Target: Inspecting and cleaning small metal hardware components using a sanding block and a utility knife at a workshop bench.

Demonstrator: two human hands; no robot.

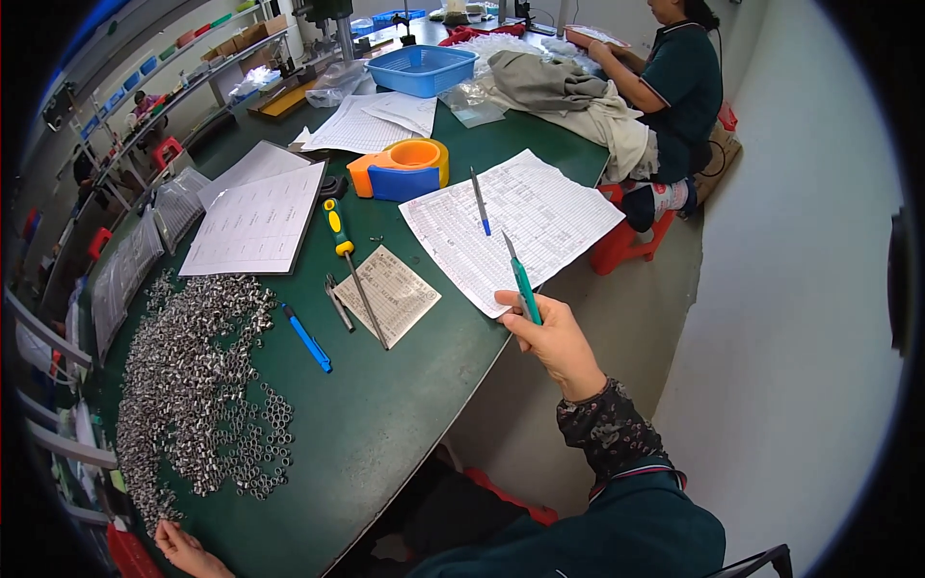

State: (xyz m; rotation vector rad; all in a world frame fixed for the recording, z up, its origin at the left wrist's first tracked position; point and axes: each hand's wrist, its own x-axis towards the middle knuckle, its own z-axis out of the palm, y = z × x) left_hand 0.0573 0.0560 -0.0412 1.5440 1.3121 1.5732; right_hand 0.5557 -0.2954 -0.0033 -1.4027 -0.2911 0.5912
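Note:
My right hand [547, 337] is closed around the teal handle of a craft knife [521, 279]. Its thin pointed blade is directed up and away, over a printed sheet [554, 207] at the table's right edge. On that sheet lies a pen [481, 202] with a blue end. At the lower left, my left hand [185, 551] touches the near end of a big pile of small metal rings [188, 385]. Its fingers are pressed together, and whatever they pinch is too small to make out. Some rings are spread loosely along the pile's right side.
Mid-table lie a blue pen [306, 337], a yellow-green screwdriver [336, 227] and a worn printed card [395, 297]. Behind them are a tape dispenser [400, 183], stacked papers [255, 217] and a blue basket [421, 81]. A co-worker [679, 87] sits at the far right.

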